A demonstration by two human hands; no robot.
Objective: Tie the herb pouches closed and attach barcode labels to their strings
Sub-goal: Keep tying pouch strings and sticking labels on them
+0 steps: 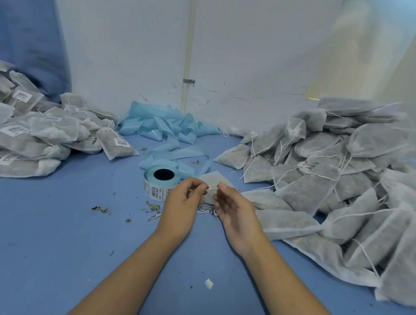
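Left hand (181,200) and right hand (233,210) meet over herb pouch (215,179) at centre of blue surface (53,233), just beside label roll (161,182). Each grip pinched shut on drawstring (211,187); string thin, possibly mid-knot, hard to tell. Loose loops trail under hands. Untied pile (333,183) right, labelled pile (34,133) left. Risks: string slipping from fingertips leaves knot slack; hard pull could tear thin fabric, spill herbs; stray crumbs (102,209) could foul label adhesive.
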